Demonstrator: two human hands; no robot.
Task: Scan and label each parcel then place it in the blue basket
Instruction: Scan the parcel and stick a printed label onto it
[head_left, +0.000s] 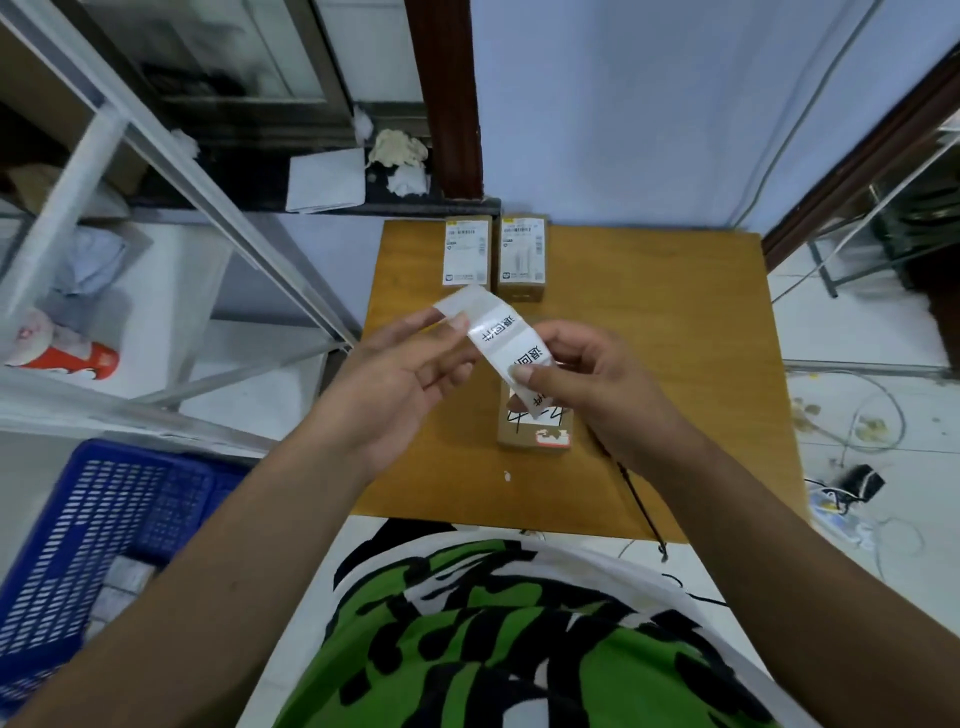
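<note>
Both hands hold a strip of white labels (500, 332) with black printed characters above the wooden table (675, 364). My left hand (400, 374) pinches the strip's upper end. My right hand (582, 379) grips its lower part between thumb and fingers. Under my hands lies a small brown parcel (535, 431) with handwriting and a red-white sticker, partly hidden. Two more brown parcels (467, 252) (522, 257) with white shipping labels sit side by side at the table's far edge. The blue basket (104, 530) stands on the floor at my lower left, with something pale inside.
A metal shelf rack (171, 156) stands to the left, above the basket. A thin black cord (636, 499) runs across the table's near right part. Cables and a power strip (841, 499) lie on the floor to the right. A wall closes off the back.
</note>
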